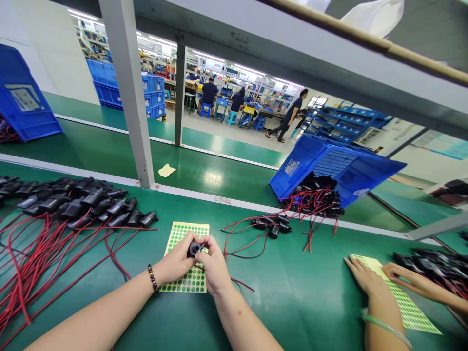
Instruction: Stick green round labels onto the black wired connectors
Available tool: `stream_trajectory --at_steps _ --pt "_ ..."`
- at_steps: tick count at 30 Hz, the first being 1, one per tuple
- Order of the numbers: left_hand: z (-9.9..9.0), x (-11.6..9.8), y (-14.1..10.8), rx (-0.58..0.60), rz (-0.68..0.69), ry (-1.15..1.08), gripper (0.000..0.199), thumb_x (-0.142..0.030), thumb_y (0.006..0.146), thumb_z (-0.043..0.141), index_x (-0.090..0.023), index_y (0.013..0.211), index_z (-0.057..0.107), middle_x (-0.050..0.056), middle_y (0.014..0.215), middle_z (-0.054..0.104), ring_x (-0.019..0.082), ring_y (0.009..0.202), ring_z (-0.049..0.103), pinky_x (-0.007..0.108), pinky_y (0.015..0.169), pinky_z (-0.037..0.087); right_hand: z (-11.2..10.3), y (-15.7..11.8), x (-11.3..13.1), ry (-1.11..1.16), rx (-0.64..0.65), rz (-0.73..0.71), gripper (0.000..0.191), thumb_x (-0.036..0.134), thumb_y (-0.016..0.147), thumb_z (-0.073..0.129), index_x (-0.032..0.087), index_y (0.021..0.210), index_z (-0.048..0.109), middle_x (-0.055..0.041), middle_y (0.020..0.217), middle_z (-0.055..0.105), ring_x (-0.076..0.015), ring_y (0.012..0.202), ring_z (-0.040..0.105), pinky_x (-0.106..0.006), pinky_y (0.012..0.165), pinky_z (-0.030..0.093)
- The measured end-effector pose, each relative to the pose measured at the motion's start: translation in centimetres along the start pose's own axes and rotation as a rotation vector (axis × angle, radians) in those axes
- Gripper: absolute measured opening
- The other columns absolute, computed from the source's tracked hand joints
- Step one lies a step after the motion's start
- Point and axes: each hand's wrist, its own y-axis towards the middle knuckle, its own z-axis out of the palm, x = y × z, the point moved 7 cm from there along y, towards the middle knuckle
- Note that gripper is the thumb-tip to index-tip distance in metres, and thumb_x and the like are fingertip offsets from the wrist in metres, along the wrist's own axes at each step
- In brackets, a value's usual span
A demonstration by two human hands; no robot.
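Observation:
Both of my hands are closed around a small black pump, its round port facing up toward me and a red and black wire trailing out to the right. My left hand, with a beaded bracelet at the wrist, grips its left side. From the right, the thumb and fingers of my right hand pinch it. Under my hands lies a sheet of round green stickers, partly covered by them. Just beyond my right hand is a little cluster of black pumps with loose wires.
To the left lies a large pile of black pumps with red wires. A tilted blue bin spills more pumps at the back right. At right, a co-worker's hands touch another sticker sheet. A metal post rises ahead.

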Motion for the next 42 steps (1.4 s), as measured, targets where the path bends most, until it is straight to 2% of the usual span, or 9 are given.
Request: stream_trajectory --at_steps 4,12,18,24,28,31,35,38,42 --pt "-0.1 -0.2 0.0 -0.004 0.013 0.040 0.019 -0.014 0.074 0.045 -0.019 0.090 0.037 -0.001 0.079 0.043 0.012 0.070 0.041 0.023 0.063 0.035 -0.1 0.1 0.4 0.032 -0.004 -0.022 0.026 0.005 0.054 0.046 0.018 0.074 0.054 0.0025 0.075 0.053 -0.0115 0.071 0.045 -0.022 0.066 0.035" --pt "-0.2 0.1 -0.1 -0.022 0.009 0.136 0.023 -0.008 0.072 0.041 -0.019 0.092 0.039 0.001 0.081 0.048 0.015 0.072 0.046 0.026 0.064 0.036 0.0 0.4 -0.3 0.006 0.011 -0.069 0.022 0.006 0.056 0.046 0.019 0.073 0.050 0.0048 0.072 0.049 -0.0091 0.063 0.043 -0.021 0.062 0.034" --pt "-0.4 -0.4 0.1 -0.025 0.023 0.051 0.014 -0.017 0.076 0.045 -0.019 0.088 0.038 -0.002 0.077 0.043 0.012 0.068 0.041 0.023 0.061 0.035 0.0 0.9 -0.6 0.169 0.065 -0.023 0.018 0.010 0.057 0.049 0.017 0.073 0.054 0.0011 0.071 0.052 -0.0123 0.068 0.046 -0.023 0.064 0.036" --pt "-0.5 0.1 0.2 -0.037 -0.003 0.046 0.017 -0.016 0.073 0.048 -0.018 0.088 0.039 -0.002 0.076 0.043 0.012 0.067 0.042 0.023 0.061 0.035 -0.6 1.3 -0.8 -0.010 0.022 -0.087 0.016 0.013 0.063 0.052 0.018 0.077 0.056 0.0011 0.074 0.055 -0.0136 0.073 0.048 -0.024 0.069 0.038" --pt "-1.7 -0.9 0.6 -0.127 -0.044 0.051 0.022 -0.016 0.069 0.052 -0.017 0.089 0.043 0.000 0.079 0.049 0.013 0.072 0.046 0.023 0.064 0.038 -1.6 1.4 -0.4 -0.059 -0.042 -0.126 0.020 0.023 0.068 0.058 0.021 0.088 0.056 -0.0002 0.083 0.057 -0.0152 0.080 0.050 -0.026 0.073 0.040" --pt "-4.8 -2.8 0.2 -0.237 -0.072 0.198 0.024 -0.015 0.066 0.053 -0.017 0.090 0.050 0.002 0.085 0.055 0.016 0.079 0.050 0.025 0.069 0.039 -2.6 1.8 0.0 -0.052 -0.099 -0.092 0.027 0.032 0.068 0.062 0.022 0.092 0.056 -0.0007 0.089 0.056 -0.0150 0.080 0.051 -0.026 0.071 0.041" --pt "-10.7 -5.1 -2.4 -0.315 -0.072 0.420 0.031 -0.017 0.065 0.052 -0.020 0.096 0.054 0.002 0.090 0.060 0.017 0.081 0.054 0.025 0.071 0.040 -3.2 1.9 0.3 -0.040 -0.129 -0.053 0.030 0.037 0.063 0.067 0.021 0.087 0.058 -0.0005 0.090 0.054 -0.0147 0.082 0.049 -0.024 0.069 0.041" --pt "-16.8 -4.3 -5.3 -0.423 -0.189 0.532 0.029 -0.024 0.067 0.052 -0.020 0.096 0.052 0.001 0.084 0.062 0.016 0.074 0.056 0.023 0.065 0.042 -3.1 1.6 0.3 -0.048 -0.108 -0.040 0.031 0.039 0.062 0.067 0.020 0.086 0.058 -0.0007 0.092 0.053 -0.0145 0.082 0.048 -0.024 0.068 0.041" --pt "-26.3 -1.3 -8.7 -0.627 -0.453 0.714 0.028 -0.029 0.067 0.052 -0.017 0.092 0.055 0.002 0.084 0.064 0.017 0.075 0.058 0.023 0.065 0.042 -2.5 1.4 0.4 -0.087 -0.049 -0.042 0.029 0.040 0.063 0.066 0.020 0.084 0.059 -0.0019 0.092 0.054 -0.0159 0.083 0.048 -0.025 0.068 0.041"
